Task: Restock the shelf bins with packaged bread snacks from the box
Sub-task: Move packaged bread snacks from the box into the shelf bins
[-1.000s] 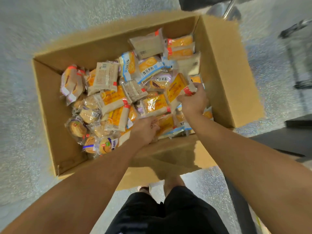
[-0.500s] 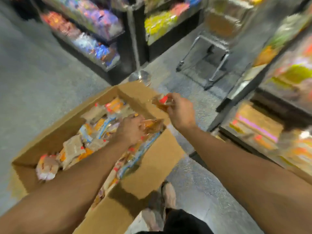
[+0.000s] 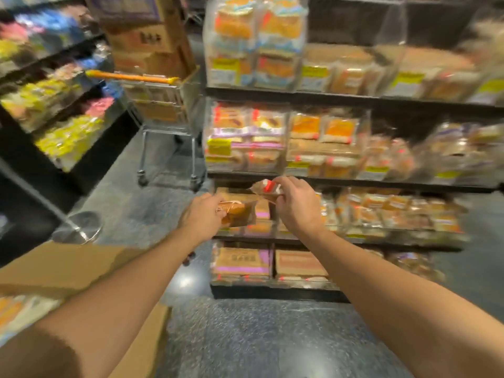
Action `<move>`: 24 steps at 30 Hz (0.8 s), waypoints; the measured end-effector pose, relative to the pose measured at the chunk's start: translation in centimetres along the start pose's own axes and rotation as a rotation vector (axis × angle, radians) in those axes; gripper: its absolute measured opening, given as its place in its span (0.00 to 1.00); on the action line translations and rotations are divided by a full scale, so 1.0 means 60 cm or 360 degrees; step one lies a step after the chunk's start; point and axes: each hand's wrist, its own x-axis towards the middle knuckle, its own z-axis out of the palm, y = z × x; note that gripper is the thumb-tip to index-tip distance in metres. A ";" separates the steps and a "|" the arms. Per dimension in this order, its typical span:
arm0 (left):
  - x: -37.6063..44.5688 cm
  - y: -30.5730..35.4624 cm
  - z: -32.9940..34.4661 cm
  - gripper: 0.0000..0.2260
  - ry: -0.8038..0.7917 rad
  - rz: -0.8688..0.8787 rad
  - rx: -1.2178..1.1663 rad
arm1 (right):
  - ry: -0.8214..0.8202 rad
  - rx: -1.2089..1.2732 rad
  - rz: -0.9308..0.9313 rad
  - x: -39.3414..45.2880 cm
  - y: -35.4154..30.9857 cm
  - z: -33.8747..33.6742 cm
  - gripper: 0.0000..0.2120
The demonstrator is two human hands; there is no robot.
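- Item, left: one packaged bread snack [image 3: 238, 214], orange-brown in a clear wrapper, held in my left hand [image 3: 203, 216] with the fingers curled round its near end, in front of the shelf bins [image 3: 245, 211].
- Item, right: a second snack pack [image 3: 266, 190] with a red patch at its top, pinched by my right hand [image 3: 296, 204] just above and beside the first.
- Source: the box [image 3: 81, 268] sits low at my left, with more packs showing at its near edge.
- Handling, as I judge it: light, soft and crushable; the film looks slick and crinkly. Best taken by the sealed end or flat across the broad faces, without squeezing the middle.
- Destination: clear-fronted bins on dark shelves, already holding similar packs.
- Writing: yellow tags [image 3: 218, 147] on the bin fronts and print on the wrappers are too blurred to read; no brand can be made out.
- Nearby: a wire cart [image 3: 163, 105] carrying cartons, its lettering also illegible.
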 end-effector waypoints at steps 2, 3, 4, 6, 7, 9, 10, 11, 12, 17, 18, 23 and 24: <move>0.041 0.067 0.018 0.10 0.0001 0.0022 0.0005 | 0.0027 -0.0060 0.0031 0.007 0.070 -0.030 0.20; 0.063 0.101 0.028 0.09 0.0012 0.0037 0.0012 | 0.0043 -0.0092 0.0049 0.013 0.106 -0.045 0.21; 0.085 0.133 0.037 0.09 0.0029 0.0052 0.0016 | 0.0066 -0.0115 0.0062 0.019 0.141 -0.057 0.21; 0.128 0.193 0.051 0.10 0.0071 0.0074 0.0016 | 0.0112 -0.0158 0.0092 0.039 0.205 -0.076 0.20; 0.148 0.216 0.055 0.10 0.0097 0.0086 0.0008 | 0.0129 -0.0176 0.0104 0.052 0.232 -0.083 0.20; 0.191 0.248 0.063 0.12 0.0169 0.0105 -0.0068 | 0.0145 -0.0201 0.0124 0.081 0.277 -0.087 0.18; 0.212 0.261 0.066 0.12 0.0203 0.0106 -0.0124 | 0.0158 -0.0209 0.0120 0.097 0.295 -0.086 0.17; 0.234 0.272 0.068 0.12 0.0226 0.0109 -0.0159 | 0.0172 -0.0224 0.0111 0.115 0.311 -0.083 0.17; 0.258 0.279 0.072 0.13 0.0259 0.0126 -0.0165 | 0.0184 -0.0241 0.0098 0.133 0.325 -0.077 0.16; 0.398 0.306 0.079 0.14 0.0408 0.0227 -0.0202 | 0.0237 -0.0337 0.0047 0.244 0.392 -0.046 0.14; 0.426 0.313 0.078 0.15 0.0426 0.0244 -0.0195 | 0.0236 -0.0366 0.0050 0.268 0.407 -0.038 0.13; 0.546 0.327 0.096 0.14 0.0413 0.0216 -0.0044 | 0.0134 -0.0417 0.0098 0.361 0.448 0.003 0.18; 0.562 0.327 0.105 0.13 0.0384 0.0205 -0.0021 | 0.0086 -0.0421 0.0106 0.373 0.454 0.013 0.19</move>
